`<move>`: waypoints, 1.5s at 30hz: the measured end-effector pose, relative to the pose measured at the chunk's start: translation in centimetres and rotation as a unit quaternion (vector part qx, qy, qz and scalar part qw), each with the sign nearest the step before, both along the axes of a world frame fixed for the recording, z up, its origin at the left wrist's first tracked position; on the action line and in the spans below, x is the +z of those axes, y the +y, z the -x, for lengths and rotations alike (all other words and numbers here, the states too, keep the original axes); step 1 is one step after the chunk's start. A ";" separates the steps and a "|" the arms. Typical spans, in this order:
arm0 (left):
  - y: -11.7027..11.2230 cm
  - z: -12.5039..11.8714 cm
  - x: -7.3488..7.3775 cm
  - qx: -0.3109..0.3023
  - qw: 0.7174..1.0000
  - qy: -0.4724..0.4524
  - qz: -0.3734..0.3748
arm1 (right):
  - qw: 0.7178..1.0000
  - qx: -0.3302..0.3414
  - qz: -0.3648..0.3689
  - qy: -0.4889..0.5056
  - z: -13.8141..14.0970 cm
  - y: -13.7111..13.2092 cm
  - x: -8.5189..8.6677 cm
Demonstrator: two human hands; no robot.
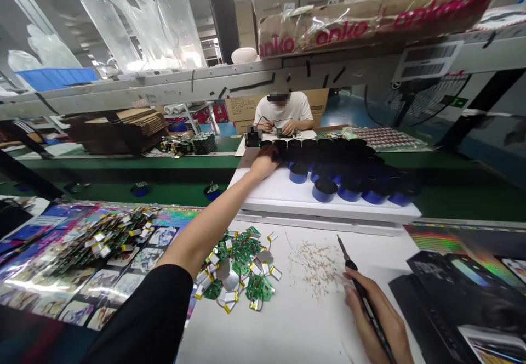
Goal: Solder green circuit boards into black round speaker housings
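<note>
Evidently, in the head view, the left hand [265, 164] is stretched far forward to the back left corner of a white foam slab [265, 190], at the end of a crowded group of black-and-blue cups [324, 193]. Its fingers are bent among dark shapes there, and one cannot tell whether they are apart or clamped on a cup. The right hand [388, 313] is lower and nearer, its fingers wrapped around a pen-shaped tool [364, 294] whose metal tip points up and forward, just beside scattered tan bits [318, 268] on the white worktop [287, 328]. Left of these bits lies a loose heap of green circuit boards [246, 251] with small wired cells, and the left forearm passes close over it. Across the green belt [181, 191], which carries at least 2 more blue cups [211, 192], a co-worker [283, 112] bends over small parts. Because the cups stand so close together, a careless pull could tip a neighbour or nudge it off the slab. The sleeve, if lowered, might snag thin wires in the heap. Should the tool be hot, a slack right wrist could let its tip scorch the foam.
</note>
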State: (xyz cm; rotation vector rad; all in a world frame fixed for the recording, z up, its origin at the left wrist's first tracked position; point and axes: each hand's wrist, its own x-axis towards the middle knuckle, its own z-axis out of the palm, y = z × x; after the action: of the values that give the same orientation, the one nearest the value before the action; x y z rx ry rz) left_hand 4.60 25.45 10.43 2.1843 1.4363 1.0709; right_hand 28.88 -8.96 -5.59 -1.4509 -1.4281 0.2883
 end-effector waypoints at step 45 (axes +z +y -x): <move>-19.8 10.8 -5.7 -0.162 0.946 -0.142 0.241 | 0.986 -0.034 -0.160 -0.040 3.7 -3.0 2.5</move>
State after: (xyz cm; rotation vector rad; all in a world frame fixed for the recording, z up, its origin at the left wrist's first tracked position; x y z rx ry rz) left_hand -6.21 5.63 4.69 1.7511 1.0301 0.7761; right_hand 25.16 -11.92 -3.04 -1.2541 -1.4122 -0.0424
